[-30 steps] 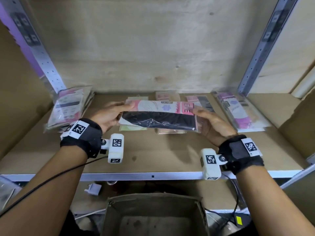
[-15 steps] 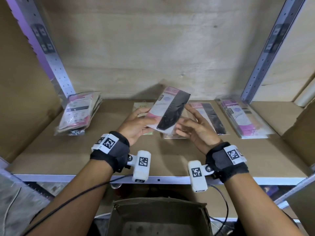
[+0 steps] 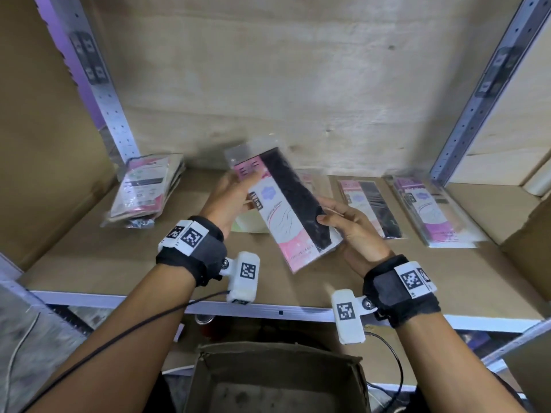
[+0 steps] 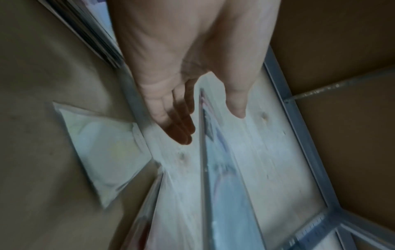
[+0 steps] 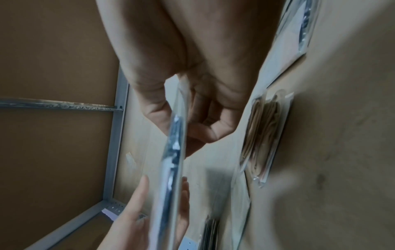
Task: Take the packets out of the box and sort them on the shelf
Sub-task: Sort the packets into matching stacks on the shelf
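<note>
Bare shelf (image 3: 104,263) board along the front edge and between the left stack (image 3: 146,192) and middle packets (image 3: 369,210); back row crowded.

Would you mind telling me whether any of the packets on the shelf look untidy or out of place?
Mostly tidy. The stack at the left stands out: it leans against the upright post and is fanned and slumped, while the packets at the right lie flat. The black-and-pink packet is off the shelf, gripped by the left hand and right hand.

Print on the held packet (image 3: 286,210) is too blurred to read; no other legible text
</note>
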Tool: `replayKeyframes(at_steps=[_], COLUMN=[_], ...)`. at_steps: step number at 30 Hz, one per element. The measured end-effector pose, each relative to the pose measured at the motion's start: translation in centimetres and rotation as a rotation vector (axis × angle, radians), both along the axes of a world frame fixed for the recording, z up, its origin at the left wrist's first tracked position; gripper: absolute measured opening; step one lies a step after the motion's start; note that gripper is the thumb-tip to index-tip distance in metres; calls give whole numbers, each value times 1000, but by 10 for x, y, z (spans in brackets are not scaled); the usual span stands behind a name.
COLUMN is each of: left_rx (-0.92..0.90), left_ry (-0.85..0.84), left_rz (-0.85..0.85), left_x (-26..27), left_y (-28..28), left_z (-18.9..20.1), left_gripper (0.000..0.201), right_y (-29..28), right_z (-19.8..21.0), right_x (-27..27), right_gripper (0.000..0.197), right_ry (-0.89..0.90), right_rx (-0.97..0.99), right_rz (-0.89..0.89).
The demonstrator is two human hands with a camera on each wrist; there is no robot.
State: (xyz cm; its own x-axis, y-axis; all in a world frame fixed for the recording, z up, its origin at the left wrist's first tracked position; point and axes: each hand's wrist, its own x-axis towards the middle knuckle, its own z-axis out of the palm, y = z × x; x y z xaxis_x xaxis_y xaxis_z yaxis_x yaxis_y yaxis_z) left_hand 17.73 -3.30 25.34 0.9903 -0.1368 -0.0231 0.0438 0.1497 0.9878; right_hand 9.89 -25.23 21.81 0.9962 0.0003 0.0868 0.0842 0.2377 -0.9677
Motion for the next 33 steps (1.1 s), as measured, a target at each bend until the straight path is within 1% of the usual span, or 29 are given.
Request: replayKeyframes(at_steps=[1, 2, 4, 5, 6, 8, 10, 12, 15, 18, 20, 21, 24, 27, 29, 31, 33], left_rx=[-36, -63, -92, -99, -99, -51, -5, 6, -19, -23, 36, 77, 201, 340, 397, 382, 273], left_ry=[-5, -7, 13, 21, 22, 9, -3, -6, 24, 80, 95, 80, -24, -143, -181, -156, -96], left_rz=[26, 55, 119, 147, 170, 204, 239, 271, 300, 263, 205, 187, 130, 51, 69, 106, 102], left_x=[3, 6, 14, 18, 21, 26, 28, 29, 32, 35, 36, 36, 34, 30, 29, 28, 23], left_y=[4, 8, 18, 23, 28, 33, 33, 30, 26, 29, 32, 34, 37, 36, 34, 30, 25], left_z=[2, 3, 3, 2, 0, -5, -9, -14, -19, -19, -17, -17, -20, -24, -23, -20, -17], left_gripper=[15, 18, 38, 45, 46, 37, 20, 9, 9, 9, 12, 16, 30, 39, 48, 55, 49], right_y=[0, 1, 0, -2, -4, -8, -12, -12, -12, -13, -15, -17, -22, -22, -21, -20, -19], right_z=[-1, -1, -1, -1, 0, -1, -1, -2, -5, -7, -7, -8, -11, -11, -10, -8, -7], right_x=[0, -1, -3, -4, -4, -3, -2, -2, -4, -4, -4, -4, -2, -1, -1, -1, -1], right_gripper=[43, 42, 39, 38, 37, 36, 38, 42, 45, 39, 28, 26, 34, 28, 26, 27, 29], right_ry=[7, 17, 41, 49, 55, 70, 104, 122, 122, 114, 99, 101, 155, 163, 156, 141, 128], right_rx=[-27, -39, -37, -31, -21, 23, 105, 153, 170, 147, 116, 106, 138, 159, 162, 168, 163], right_rz=[11, 25, 41, 42, 35, -9, -49, -38, 22, 27, -1, -31, -144, -172, -189, -196, -191])
